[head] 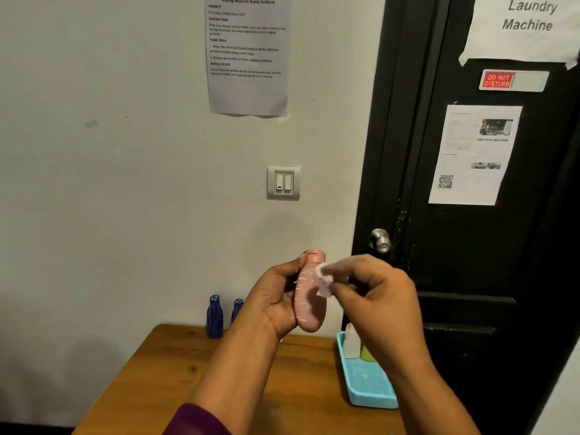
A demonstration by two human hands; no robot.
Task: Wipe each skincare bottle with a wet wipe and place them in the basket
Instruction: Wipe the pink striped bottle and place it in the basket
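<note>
Pink bottle (309, 306), cap uppermost and roughly upright, held in the air above the far edge of the wooden worktop (175, 372). The left hand (276, 299) grips it from the left side, thumb curled round the front below the cap and palm against the body; the remaining fingers lie behind the bottle and are hidden. The right hand (376, 296) pinches a small, crumpled white wipe (324, 279) between thumb and curled fingers (357, 288) and holds it against the upper right side of the bottle, just below the cap; this hand is slightly blurred. White streaks show on the bottle's front.

On the worktop's right edge, below the right wrist, sits a light blue basket (373, 398) with a mesh floor. At its far end stand a white bottle (351, 343) and, just beside it, a yellow-green bottle (367, 354), partly hidden by the right forearm. 2 dark blue bottles (214, 317) stand upright at the back of the worktop against the wall, the right one partly hidden behind the left hand. A purple sleeve (197, 419) covers the left forearm.

Behind: a printed sheet (248, 54) and a light switch (283, 183) on the white wall, and a black door (470, 246) with a metal knob (380, 240).
</note>
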